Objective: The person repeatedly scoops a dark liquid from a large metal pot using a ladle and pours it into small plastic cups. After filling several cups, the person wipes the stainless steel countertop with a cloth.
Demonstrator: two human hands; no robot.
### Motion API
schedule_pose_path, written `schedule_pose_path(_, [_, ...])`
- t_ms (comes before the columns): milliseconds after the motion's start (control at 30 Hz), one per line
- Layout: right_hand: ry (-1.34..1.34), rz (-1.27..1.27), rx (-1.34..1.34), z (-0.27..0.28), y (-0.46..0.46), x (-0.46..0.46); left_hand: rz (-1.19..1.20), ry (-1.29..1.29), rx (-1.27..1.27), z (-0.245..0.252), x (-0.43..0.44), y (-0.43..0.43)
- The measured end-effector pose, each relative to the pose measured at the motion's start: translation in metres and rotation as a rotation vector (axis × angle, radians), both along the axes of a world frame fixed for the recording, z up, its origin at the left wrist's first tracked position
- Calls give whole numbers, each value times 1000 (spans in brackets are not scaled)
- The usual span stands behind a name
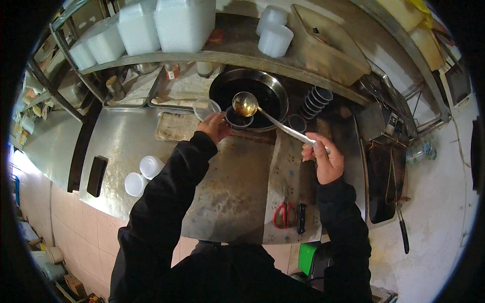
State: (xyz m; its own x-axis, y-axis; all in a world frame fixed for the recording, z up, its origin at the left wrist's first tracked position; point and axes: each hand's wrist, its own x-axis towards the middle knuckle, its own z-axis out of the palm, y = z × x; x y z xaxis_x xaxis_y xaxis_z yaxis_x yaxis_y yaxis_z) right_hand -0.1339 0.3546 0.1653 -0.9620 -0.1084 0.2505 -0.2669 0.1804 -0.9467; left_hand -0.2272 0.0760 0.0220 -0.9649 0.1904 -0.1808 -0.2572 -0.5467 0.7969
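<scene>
My right hand [324, 157] grips the handle of a metal ladle [245, 104], whose bowl holds a brownish liquid. That bowl is above a small round plastic cup [239, 120] with dark contents, at the near rim of a wide metal basin [283, 100] of dark liquid. My left hand [216, 128] is at the cup's left side, with a clear round plastic lid [206, 110] at its fingertips. How the fingers hold the cup is partly hidden. Right of the basin lie a row of dark-looking round cups [316, 102] and a single round cup [297, 123].
A folded cloth [176, 126] lies left of my left hand. Two white tubs [135, 184] and a black phone-like object [97, 176] are farther left. Red-handled scissors [284, 215] and a black-handled knife [301, 219] lie near the front edge. A shelf [235, 57] with stacked containers overhangs the back.
</scene>
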Motion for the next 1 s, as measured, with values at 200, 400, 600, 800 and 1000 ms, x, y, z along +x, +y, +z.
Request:
schedule_pose_path(200, [-95,-154,-333,-12,11,-40,86,-14,72,-15,-4,2])
schedule_pose_path(400, [24,-65,45,-57,-2,-70,17,280,-327,-1,6,-1])
schedule_pose_path(600, [-167,-125,-155,-83,-9,-79,103,-85,50,19,13,-4])
schedule_pose_path(800, [-335,-260,-588,-80,-2,-82,35,133,-101,12,16,-12])
schedule_pose_path(1000, [-295,-287,-683,-53,6,-74,87,317,-378,8,15,-10])
